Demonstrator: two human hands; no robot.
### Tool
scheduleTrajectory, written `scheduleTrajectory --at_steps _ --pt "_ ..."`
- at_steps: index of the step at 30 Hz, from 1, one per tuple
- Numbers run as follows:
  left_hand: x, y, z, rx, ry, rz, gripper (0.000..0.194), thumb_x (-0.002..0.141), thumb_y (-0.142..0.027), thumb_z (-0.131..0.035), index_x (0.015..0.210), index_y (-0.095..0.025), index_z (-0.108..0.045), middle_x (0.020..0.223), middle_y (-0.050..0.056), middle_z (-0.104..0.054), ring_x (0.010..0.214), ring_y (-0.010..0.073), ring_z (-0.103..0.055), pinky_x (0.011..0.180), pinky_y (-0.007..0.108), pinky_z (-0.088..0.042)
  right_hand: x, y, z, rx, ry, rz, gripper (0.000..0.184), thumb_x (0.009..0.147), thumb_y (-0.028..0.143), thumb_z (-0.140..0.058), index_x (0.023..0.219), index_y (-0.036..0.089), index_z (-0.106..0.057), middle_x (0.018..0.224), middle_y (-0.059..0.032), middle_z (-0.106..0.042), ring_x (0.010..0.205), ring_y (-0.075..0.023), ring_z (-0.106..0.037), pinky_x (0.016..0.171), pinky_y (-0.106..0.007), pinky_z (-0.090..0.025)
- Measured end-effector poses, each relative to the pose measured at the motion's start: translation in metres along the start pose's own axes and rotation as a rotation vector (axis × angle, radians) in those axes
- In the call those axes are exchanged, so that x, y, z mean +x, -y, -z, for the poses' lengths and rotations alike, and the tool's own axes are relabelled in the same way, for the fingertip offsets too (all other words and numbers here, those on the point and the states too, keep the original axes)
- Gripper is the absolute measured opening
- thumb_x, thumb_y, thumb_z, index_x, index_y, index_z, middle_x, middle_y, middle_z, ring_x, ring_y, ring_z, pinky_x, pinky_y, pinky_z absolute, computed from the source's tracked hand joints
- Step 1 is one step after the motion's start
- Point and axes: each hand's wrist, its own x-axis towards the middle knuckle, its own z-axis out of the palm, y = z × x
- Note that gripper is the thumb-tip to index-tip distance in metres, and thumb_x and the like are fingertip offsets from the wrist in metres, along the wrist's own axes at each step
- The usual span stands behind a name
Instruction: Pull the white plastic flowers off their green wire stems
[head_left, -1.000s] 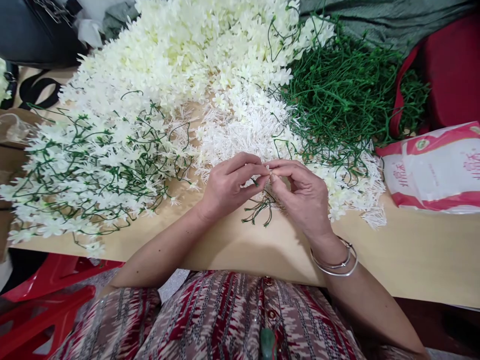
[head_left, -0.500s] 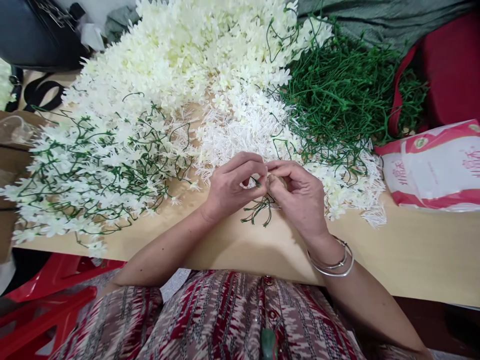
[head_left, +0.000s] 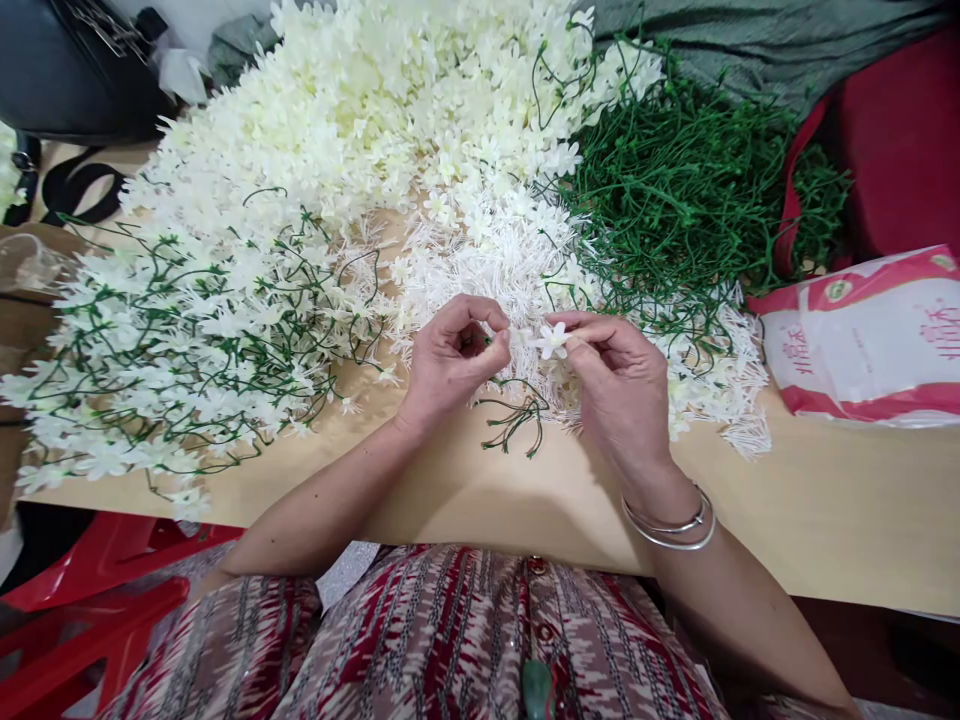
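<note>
A white artificial flower [head_left: 553, 341] is pinched between the thumb and forefinger of my right hand [head_left: 624, 395], its petals facing up. To its left my left hand [head_left: 450, 368] has thumb and forefinger pressed together, with a pale bit at the tips too small to make out. A small gap parts the two hands. Several loose green stems [head_left: 517, 425] lie on the table just below and between them. Behind the hands spreads a heap of thin white stamens [head_left: 480, 265].
Cream petals [head_left: 360, 90] are piled at the back. Flowers on green stems [head_left: 187, 350] lie left, bare green stems [head_left: 690, 190] right. A red-and-white packet [head_left: 862, 340] and a red bag [head_left: 900, 140] are at the right, a black bag [head_left: 82, 80] far left. Red stools [head_left: 97, 620] stand below the table [head_left: 825, 500].
My hands have drawn apart, the left one leftward and the right one rightward. A white flower now shows in my right fingertips, where the fingers of both hands met before.
</note>
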Motion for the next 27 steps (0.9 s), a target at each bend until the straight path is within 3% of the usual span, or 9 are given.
scheduleTrajectory --at_steps 5,10,13,17,21,24,27 --pt "0.002 0.002 0.006 0.056 -0.067 0.075 0.008 0.089 -0.025 -0.064 0.086 -0.021 -0.058 0.082 0.0 -0.062 0.058 0.0074 -0.046 0.049 0.022 -0.035 0.006 -0.005 0.006 -0.001 -0.084 0.013 0.013 0.087 0.016 -0.064 0.077 0.024 -0.061 0.101 -0.0035 -0.077 0.102 -0.0203 -0.074 0.088 -0.04 -0.058" --pt "0.002 -0.001 0.005 0.286 -0.2 -0.127 0.017 0.082 -0.013 -0.063 0.096 -0.021 -0.059 0.089 -0.002 -0.061 0.053 0.0038 -0.041 0.05 0.021 -0.037 0.005 -0.001 0.007 -0.056 -0.09 0.073 0.013 0.089 0.018 -0.065 0.079 0.026 -0.061 0.098 -0.0045 -0.076 0.1 -0.021 -0.074 0.088 -0.042 -0.06" --pt "-0.001 -0.01 0.0 0.355 -0.108 -0.231 0.013 0.082 -0.01 -0.063 0.093 -0.019 -0.063 0.097 0.001 -0.067 0.053 0.0029 -0.043 0.05 0.02 -0.039 0.002 0.002 0.006 -0.183 -0.094 0.204 0.012 0.088 0.016 -0.065 0.083 0.027 -0.063 0.098 -0.0045 -0.076 0.101 -0.0215 -0.074 0.088 -0.043 -0.06" --pt "-0.01 -0.021 -0.009 0.128 0.081 -0.047 0.007 0.092 -0.023 -0.068 0.097 -0.018 -0.07 0.085 0.0 -0.072 0.05 0.003 -0.045 0.048 0.019 -0.039 -0.001 0.003 0.005 -0.435 -0.054 0.46 0.015 0.087 0.013 -0.064 0.091 0.026 -0.066 0.099 -0.0029 -0.077 0.098 -0.0215 -0.075 0.087 -0.045 -0.061" --pt "-0.013 -0.017 -0.013 -0.096 0.117 0.204 0.023 0.089 -0.039 -0.076 0.098 -0.018 -0.073 0.083 0.001 -0.073 0.051 0.0043 -0.048 0.046 0.02 -0.039 -0.002 0.001 0.002 -0.555 0.012 0.633 0.024 0.087 0.011 -0.066 0.102 0.03 -0.07 0.103 -0.0013 -0.079 0.096 -0.0212 -0.075 0.09 -0.045 -0.062" --pt "-0.009 -0.01 -0.012 -0.26 0.117 0.319 0.03 0.086 -0.046 -0.08 0.093 -0.019 -0.071 0.078 0.0 -0.071 0.05 0.0045 -0.05 0.047 0.02 -0.042 -0.004 0.002 0.0 -0.469 0.065 0.574 0.027 0.091 0.011 -0.067 0.108 0.032 -0.073 0.107 -0.0014 -0.079 0.1 -0.0211 -0.075 0.093 -0.045 -0.062" --pt "-0.004 -0.007 -0.009 -0.39 0.135 0.373 0.033 0.083 -0.049 -0.082 0.089 -0.019 -0.07 0.078 -0.001 -0.071 0.049 0.0038 -0.049 0.047 0.02 -0.043 -0.007 0.006 -0.002 -0.308 0.055 0.371 0.024 0.093 0.017 -0.068 0.111 0.031 -0.073 0.109 -0.0027 -0.078 0.104 -0.0206 -0.074 0.095 -0.043 -0.063"
